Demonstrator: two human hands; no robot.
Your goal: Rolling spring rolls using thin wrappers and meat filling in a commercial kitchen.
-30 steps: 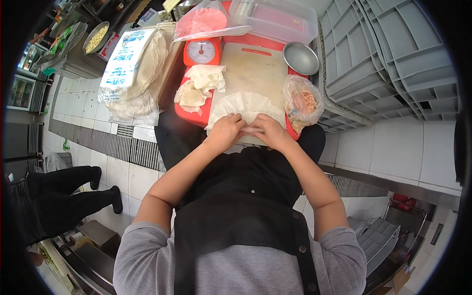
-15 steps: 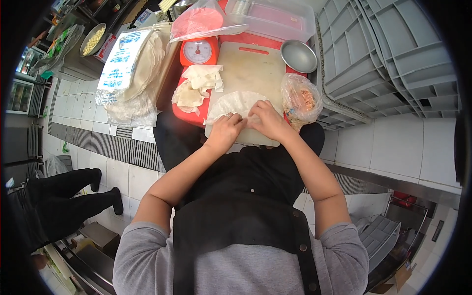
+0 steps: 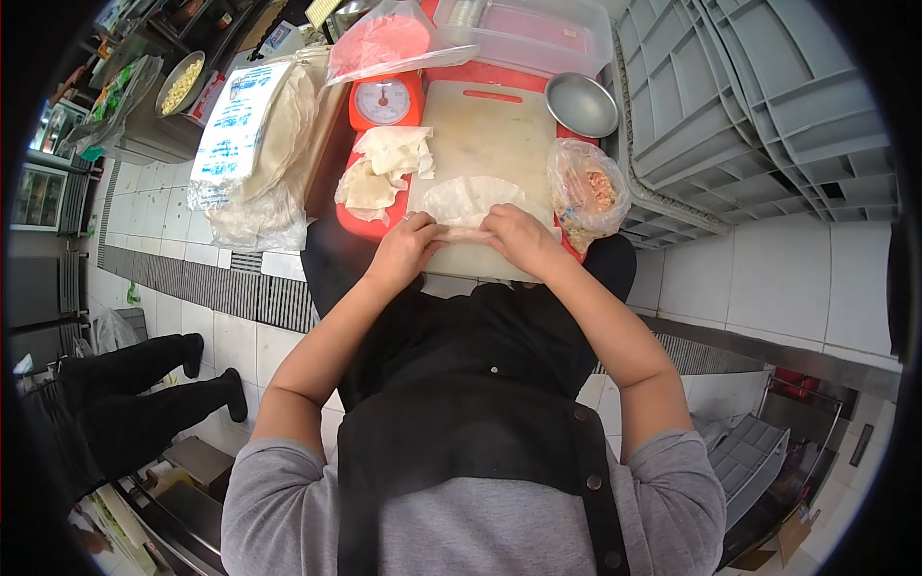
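Note:
A thin, pale, round wrapper sheet (image 3: 473, 197) lies on the white cutting board (image 3: 490, 120), its near edge rolled into a narrow cylinder. My left hand (image 3: 407, 248) is closed on the left end of this wrapper roll (image 3: 463, 234). Its right end is gripped by my right hand (image 3: 517, 235), fingertips pressed along the top. Whatever the roll contains is hidden. Left of the board, several loose wrapper pieces (image 3: 394, 154) are crumpled together. To the right sits a clear plastic bag (image 3: 586, 192) with pinkish minced filling inside.
An orange kitchen scale (image 3: 386, 101) stands behind the loose wrappers, beneath a bagged pink item (image 3: 384, 43). At the back are a clear plastic tub (image 3: 528, 38) and a metal bowl (image 3: 582, 106). Stacked wrappers (image 3: 245, 134) lie left; grey crates (image 3: 768, 106) stand right. Another person's legs (image 3: 144, 384) show left.
My hands have moved apart along the wrapper, the left one shifting left. A rolled near edge now shows between them, and less of the flat sheet is visible.

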